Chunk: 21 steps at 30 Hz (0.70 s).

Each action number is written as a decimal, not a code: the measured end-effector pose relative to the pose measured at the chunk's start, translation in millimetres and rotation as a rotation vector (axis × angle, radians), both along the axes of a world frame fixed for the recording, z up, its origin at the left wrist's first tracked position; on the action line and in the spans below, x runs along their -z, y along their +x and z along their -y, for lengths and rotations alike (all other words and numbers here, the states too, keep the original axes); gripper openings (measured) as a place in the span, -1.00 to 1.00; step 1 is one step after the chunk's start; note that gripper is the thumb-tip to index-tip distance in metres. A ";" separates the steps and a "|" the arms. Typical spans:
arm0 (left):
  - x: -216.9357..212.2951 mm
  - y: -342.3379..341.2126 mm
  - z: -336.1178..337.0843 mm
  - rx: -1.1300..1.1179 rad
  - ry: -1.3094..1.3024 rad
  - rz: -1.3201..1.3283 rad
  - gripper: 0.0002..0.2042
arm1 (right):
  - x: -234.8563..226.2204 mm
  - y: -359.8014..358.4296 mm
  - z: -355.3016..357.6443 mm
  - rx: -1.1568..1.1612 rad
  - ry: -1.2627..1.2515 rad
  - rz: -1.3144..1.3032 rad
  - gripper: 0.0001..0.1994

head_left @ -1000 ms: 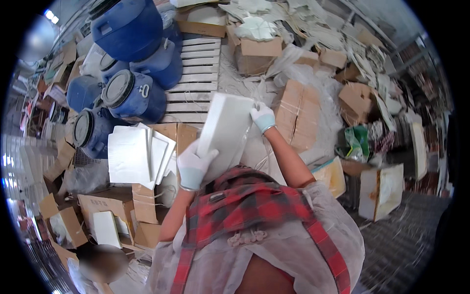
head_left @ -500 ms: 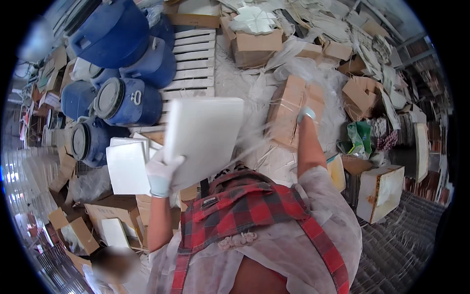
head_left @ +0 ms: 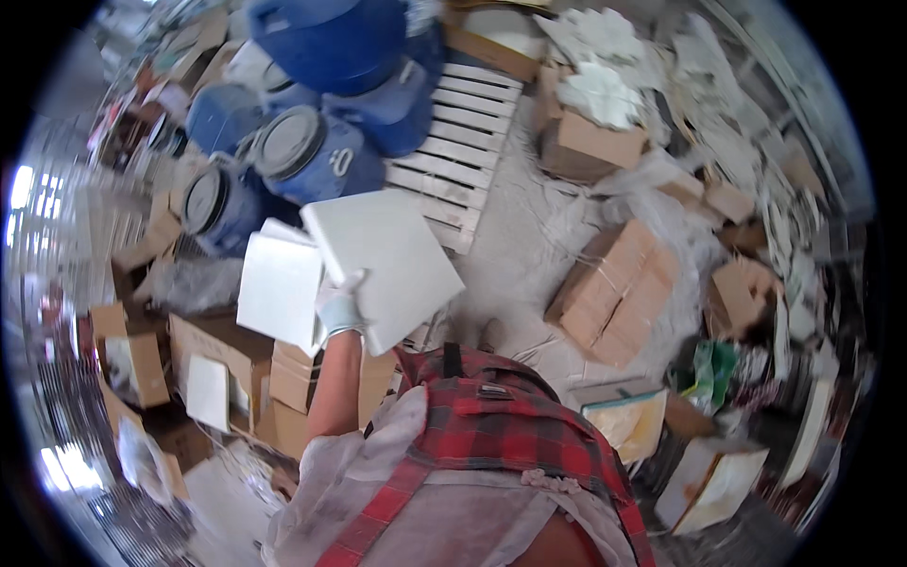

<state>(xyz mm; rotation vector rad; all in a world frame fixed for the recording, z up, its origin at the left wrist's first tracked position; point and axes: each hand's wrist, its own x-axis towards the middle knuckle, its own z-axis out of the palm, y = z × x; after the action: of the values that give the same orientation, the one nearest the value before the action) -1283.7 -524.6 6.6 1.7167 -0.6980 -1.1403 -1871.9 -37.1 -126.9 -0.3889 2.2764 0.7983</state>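
My gloved left hand (head_left: 339, 304) grips a thick, square white slab (head_left: 385, 260) by its near-left edge, thumb lying on the upper face. The fingers beneath it are hidden. The slab is held tilted in front of my body; its exact material does not show. Just left of it, close to the hand, smaller white panels (head_left: 279, 291) stand out of the boxes below. My right hand is out of sight. A taped brown carton (head_left: 619, 293) lies on the floor to the right.
Blue plastic drums (head_left: 321, 156) crowd the far left beside a white slatted pallet (head_left: 463, 142). Open cardboard boxes (head_left: 219, 354) stand at the left. White petal-shaped pieces (head_left: 600, 93) lie over a box at the far right. A stained white block (head_left: 710, 484) sits at the near right.
My right hand has left the brown carton and gone out of view. The whole view has turned, shifting the surroundings to the right. The slab has tilted, still in my left hand.
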 end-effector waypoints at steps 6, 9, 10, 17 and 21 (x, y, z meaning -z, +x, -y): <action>50.9 -21.4 -27.5 0.084 0.235 -0.060 -0.69 | -15.9 2.3 132.0 -0.367 0.124 0.222 -0.66; 95.7 -40.5 -18.7 0.261 0.259 0.016 -0.67 | -41.3 14.8 226.0 -0.780 0.258 0.307 -0.66; 96.6 -35.4 -25.1 0.265 0.242 0.057 -0.66 | -44.2 25.3 287.9 -1.115 0.218 0.276 -0.66; 51.7 -88.8 45.2 0.465 -0.004 0.329 -0.60 | 31.1 62.9 544.4 -0.424 -1.054 0.515 -0.32; 22.0 -66.3 75.6 0.344 0.066 0.111 -0.58 | 61.4 157.6 629.0 0.629 -1.070 1.324 -0.24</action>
<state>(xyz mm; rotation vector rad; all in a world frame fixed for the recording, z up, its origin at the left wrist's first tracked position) -1350.0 -600.2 -15.5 1.7692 -1.0659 -1.3197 -1714.4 -666.1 -188.3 -0.4149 1.1586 -0.8750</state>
